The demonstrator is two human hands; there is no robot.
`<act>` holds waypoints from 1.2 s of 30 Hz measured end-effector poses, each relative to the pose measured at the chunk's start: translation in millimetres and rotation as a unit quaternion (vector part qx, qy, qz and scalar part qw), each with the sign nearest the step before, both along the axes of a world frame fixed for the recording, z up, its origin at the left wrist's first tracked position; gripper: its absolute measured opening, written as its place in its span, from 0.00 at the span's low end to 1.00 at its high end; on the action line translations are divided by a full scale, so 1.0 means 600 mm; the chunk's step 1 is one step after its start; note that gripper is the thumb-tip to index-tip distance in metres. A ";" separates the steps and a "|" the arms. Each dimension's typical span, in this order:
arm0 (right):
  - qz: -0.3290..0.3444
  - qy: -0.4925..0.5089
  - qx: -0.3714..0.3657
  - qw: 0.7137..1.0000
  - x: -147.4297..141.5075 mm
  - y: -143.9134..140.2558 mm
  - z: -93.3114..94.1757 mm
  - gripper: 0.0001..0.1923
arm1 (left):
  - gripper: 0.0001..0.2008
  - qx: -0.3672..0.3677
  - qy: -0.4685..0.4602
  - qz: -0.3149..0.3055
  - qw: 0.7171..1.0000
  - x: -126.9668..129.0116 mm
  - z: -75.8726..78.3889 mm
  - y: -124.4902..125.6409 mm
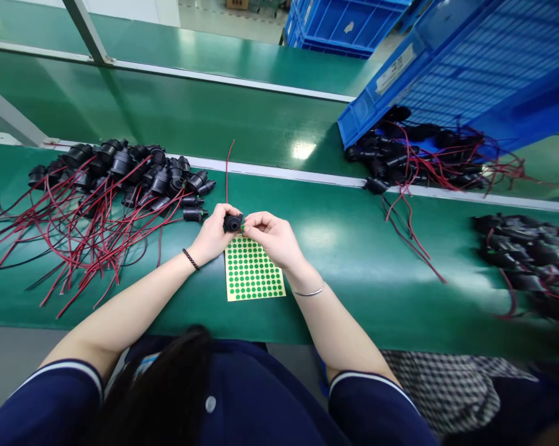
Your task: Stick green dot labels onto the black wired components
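My left hand [212,234] is closed around a small black cylindrical motor or pump housing [233,223], its round end facing up toward me. A red wire [227,167] extends from behind that hand toward the back of the table. Thumb and forefinger of my right hand [273,238] pinch a small green round sticker [242,228] against or right beside the housing's side; which of the two I cannot tell. Under both hands lies a pale yellow sheet [229,298] with rows of green dot stickers, its upper edge partly covered by my fingers.
Left of me is a heap of similar black housings [121,164] with tangled red and black wires [88,235]. A tilted blue crate [367,114] at the back right has more spilling from it. Another blurred pile [530,257] lies far right on the green table [344,279].
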State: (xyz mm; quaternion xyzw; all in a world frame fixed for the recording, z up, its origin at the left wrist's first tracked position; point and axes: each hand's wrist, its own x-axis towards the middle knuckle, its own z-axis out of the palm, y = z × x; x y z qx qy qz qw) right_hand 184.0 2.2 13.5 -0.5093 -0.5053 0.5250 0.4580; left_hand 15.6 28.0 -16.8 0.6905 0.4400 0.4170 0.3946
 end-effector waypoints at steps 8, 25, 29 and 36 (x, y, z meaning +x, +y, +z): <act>-0.014 -0.058 0.042 0.997 -0.001 -0.003 0.001 0.05 | 0.17 0.012 0.014 -0.012 1.000 -0.002 -0.002 -0.001; -0.033 -0.117 0.078 0.990 -0.009 -0.006 0.009 0.03 | 0.16 0.048 0.054 -0.006 0.997 -0.001 -0.004 -0.004; -0.044 -0.123 0.089 0.987 -0.012 -0.007 0.010 0.04 | 0.15 0.050 0.059 0.003 0.997 0.001 -0.005 -0.005; -0.054 -0.119 0.100 0.986 -0.015 -0.009 0.009 0.04 | 0.15 0.045 0.055 0.012 0.997 0.002 -0.003 -0.006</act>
